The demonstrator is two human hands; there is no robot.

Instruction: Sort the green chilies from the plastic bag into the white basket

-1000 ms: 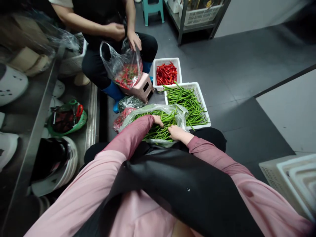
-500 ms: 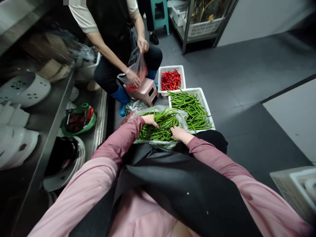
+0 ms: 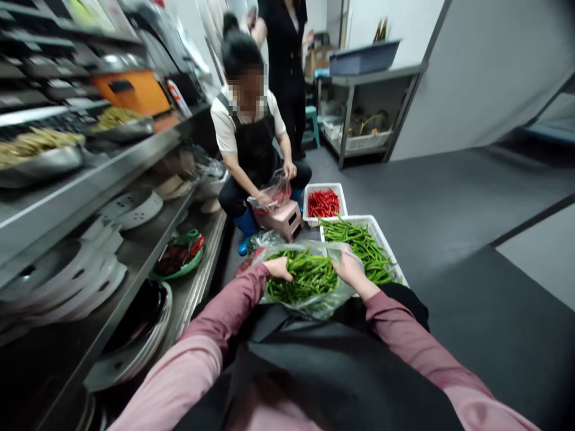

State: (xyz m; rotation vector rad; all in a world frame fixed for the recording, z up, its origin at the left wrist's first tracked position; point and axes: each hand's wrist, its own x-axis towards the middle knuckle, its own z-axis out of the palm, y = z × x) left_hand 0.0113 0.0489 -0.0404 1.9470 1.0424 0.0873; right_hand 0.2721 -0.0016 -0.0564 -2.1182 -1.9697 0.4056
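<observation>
I am seeing the left hand [image 3: 279,269] at the left side of a clear plastic bag [image 3: 312,308], which I am taking as landmark. This hand is looking half open, and it is touching the long, thin green chilies [image 3: 303,278] inside the bag; whether it is gripping any, I cannot tell. The right hand [image 3: 351,269] is bending at the right rim of the bag; its fingertips are not showing clearly, so I cannot tell how firmly they are closing. The bag is lying just beyond the black apron [image 3: 314,365], its mouth facing up, its long axis running from one hand toward the other. Inside it, the chilies are crossing each other and pointing in several directions, many of them slanting. Beyond the bag's right rim, a white plastic basket [image 3: 387,246] is holding more green chilies; farther from the bag, a smaller white basket [image 3: 344,201] is holding red chilies [image 3: 323,204]. Beyond the bag's left part, a co-worker [image 3: 254,146] is handling another clear bag [image 3: 277,191] above a pale pink stool [image 3: 284,221].
</observation>
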